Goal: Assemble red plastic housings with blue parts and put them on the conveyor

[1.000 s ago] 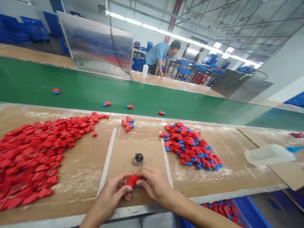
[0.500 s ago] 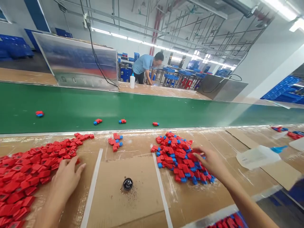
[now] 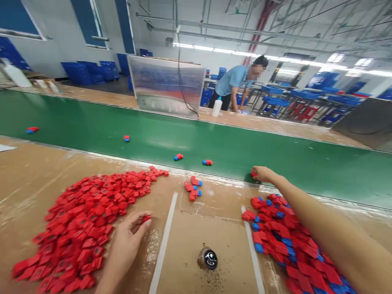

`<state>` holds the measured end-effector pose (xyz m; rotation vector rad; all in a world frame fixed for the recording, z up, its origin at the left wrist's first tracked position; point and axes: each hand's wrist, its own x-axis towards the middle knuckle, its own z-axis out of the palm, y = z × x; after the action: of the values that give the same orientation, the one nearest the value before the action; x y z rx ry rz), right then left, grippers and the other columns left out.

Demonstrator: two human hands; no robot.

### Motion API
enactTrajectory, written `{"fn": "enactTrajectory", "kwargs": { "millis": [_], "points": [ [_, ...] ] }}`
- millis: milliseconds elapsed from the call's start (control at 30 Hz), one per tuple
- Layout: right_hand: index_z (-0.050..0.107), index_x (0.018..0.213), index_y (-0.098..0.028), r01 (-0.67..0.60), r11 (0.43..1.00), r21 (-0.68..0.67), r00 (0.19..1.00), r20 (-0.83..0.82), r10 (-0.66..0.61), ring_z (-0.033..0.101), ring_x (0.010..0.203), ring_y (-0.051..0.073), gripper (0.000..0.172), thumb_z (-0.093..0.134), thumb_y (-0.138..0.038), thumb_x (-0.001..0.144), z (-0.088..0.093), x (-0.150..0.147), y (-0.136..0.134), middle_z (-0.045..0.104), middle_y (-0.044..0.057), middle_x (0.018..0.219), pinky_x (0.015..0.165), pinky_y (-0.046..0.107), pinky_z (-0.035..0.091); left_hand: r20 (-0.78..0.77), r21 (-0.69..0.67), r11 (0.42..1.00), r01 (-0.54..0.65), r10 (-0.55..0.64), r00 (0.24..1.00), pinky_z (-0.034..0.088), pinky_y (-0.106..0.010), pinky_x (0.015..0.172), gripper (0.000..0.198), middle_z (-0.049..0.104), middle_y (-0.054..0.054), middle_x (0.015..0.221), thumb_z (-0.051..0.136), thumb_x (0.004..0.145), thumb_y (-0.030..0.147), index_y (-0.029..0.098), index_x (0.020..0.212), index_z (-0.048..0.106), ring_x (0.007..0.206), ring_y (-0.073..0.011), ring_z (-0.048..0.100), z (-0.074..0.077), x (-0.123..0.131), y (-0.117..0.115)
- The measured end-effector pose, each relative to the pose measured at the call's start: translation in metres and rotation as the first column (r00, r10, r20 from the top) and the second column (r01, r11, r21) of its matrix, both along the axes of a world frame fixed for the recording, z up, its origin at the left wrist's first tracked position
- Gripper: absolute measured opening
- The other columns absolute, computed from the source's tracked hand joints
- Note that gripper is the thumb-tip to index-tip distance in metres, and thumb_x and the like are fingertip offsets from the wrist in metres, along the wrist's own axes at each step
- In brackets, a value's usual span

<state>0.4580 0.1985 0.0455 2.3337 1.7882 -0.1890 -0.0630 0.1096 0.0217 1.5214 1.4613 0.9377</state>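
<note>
Red blocks [image 3: 85,216] lie heaped at left, no blue showing, apparently still to do; red-and-blue pieces [image 3: 283,245], seemingly finished, lie heaped right and on the belt [image 3: 156,134]. Left hand [image 3: 130,232] pinches one red block [image 3: 146,219]; right hand [image 3: 262,174] clamps a red piece [image 3: 254,174] at the belt's edge.

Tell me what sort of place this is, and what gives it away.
Probably a factory assembly floor: small red-and-blue parts lie spaced along a long green belt, a big heap of loose red pieces sits on the worktop, and strip lights run overhead.
</note>
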Motion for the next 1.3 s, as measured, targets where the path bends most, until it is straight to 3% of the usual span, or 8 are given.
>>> {"fn": "enactTrajectory", "kwargs": {
  "millis": [200,333,400,533,633,867,1000,1300],
  "points": [
    [0.063,0.11,-0.013,0.036,0.998,0.051,0.999,-0.036,-0.034,0.064,0.096,0.023,0.023,0.052,-0.026,0.094,0.014,-0.019,-0.028,0.066,0.013,0.108,0.082,0.038,0.051,0.337,-0.2,0.98,0.025,0.045,0.94,0.053,-0.028,0.073,0.032,0.072,-0.003,0.08,0.073,0.07,0.036,0.017,0.096,0.068,0.074,-0.0181,0.067,0.003,0.007,-0.03],
    [0.062,0.114,-0.015,-0.016,0.986,0.163,0.988,-0.148,0.04,0.066,0.095,0.023,0.03,0.044,-0.024,0.091,0.03,-0.062,-0.083,0.071,0.012,0.104,0.08,0.03,0.049,0.392,-0.165,0.985,0.053,0.016,0.92,0.051,-0.025,0.078,0.026,0.072,-0.005,0.091,0.076,0.066,0.031,0.016,0.086,0.07,0.085,-0.0177,0.066,-0.001,0.017,-0.045],
    [0.055,0.123,-0.018,-0.081,0.979,0.19,0.932,-0.333,0.142,0.067,0.093,0.019,0.035,0.045,-0.031,0.092,0.037,-0.09,-0.123,0.071,0.008,0.107,0.078,0.027,0.051,0.398,-0.109,0.991,0.077,-0.027,0.917,0.05,-0.025,0.079,0.021,0.071,-0.006,0.093,0.073,0.07,0.031,0.015,0.084,0.069,0.087,-0.0173,0.064,-0.004,0.025,-0.056],
    [0.055,0.119,-0.02,-0.171,0.93,0.325,0.645,-0.676,0.355,0.066,0.096,0.019,0.032,0.049,-0.038,0.092,0.045,-0.152,-0.204,0.069,0.009,0.11,0.082,0.032,0.053,0.39,-0.031,0.986,0.164,-0.139,0.91,0.049,-0.023,0.067,0.019,0.065,-0.001,0.078,0.067,0.078,0.028,0.017,0.093,0.064,0.069,-0.0129,0.061,-0.011,0.043,-0.082],
    [0.061,0.111,-0.021,-0.196,0.88,0.433,0.669,-0.597,0.443,0.064,0.092,0.02,0.024,0.049,-0.032,0.094,0.039,-0.189,-0.239,0.067,0.008,0.104,0.081,0.036,0.052,0.419,-0.017,0.992,0.126,-0.108,0.902,0.051,-0.024,0.069,0.032,0.064,-0.001,0.083,0.071,0.073,0.024,0.017,0.102,0.061,0.073,-0.0136,0.062,-0.015,0.054,-0.095],
    [0.059,0.114,-0.019,-0.199,0.808,0.555,0.741,-0.454,0.494,0.063,0.087,0.021,0.023,0.049,-0.026,0.094,0.003,-0.217,-0.244,0.064,0.009,0.1,0.077,0.036,0.051,0.444,-0.003,0.997,0.072,-0.063,0.894,0.054,-0.028,0.073,0.028,0.067,-0.005,0.084,0.074,0.071,0.028,0.014,0.095,0.07,0.079,-0.0167,0.064,-0.012,0.057,-0.105],
    [0.059,0.11,-0.021,-0.22,0.788,0.575,0.743,-0.425,0.517,0.063,0.09,0.022,0.019,0.05,-0.026,0.094,0.002,-0.22,-0.242,0.064,0.008,0.1,0.078,0.035,0.05,0.458,0.06,0.991,0.118,-0.132,0.879,0.055,-0.027,0.069,0.031,0.065,-0.006,0.093,0.069,0.078,0.029,0.017,0.106,0.072,0.081,-0.0161,0.063,-0.012,0.059,-0.114],
    [0.062,0.104,-0.02,-0.352,0.773,0.528,0.74,-0.348,0.575,0.06,0.079,0.02,0.017,0.05,-0.026,0.095,0.005,-0.22,-0.238,0.059,0.006,0.087,0.07,0.031,0.049,0.524,-0.083,0.981,0.177,-0.108,0.845,0.055,-0.03,0.077,0.033,0.07,-0.008,0.091,0.075,0.071,0.025,0.014,0.101,0.07,0.082,-0.0182,0.067,-0.017,0.075,-0.121]
  ]
}}
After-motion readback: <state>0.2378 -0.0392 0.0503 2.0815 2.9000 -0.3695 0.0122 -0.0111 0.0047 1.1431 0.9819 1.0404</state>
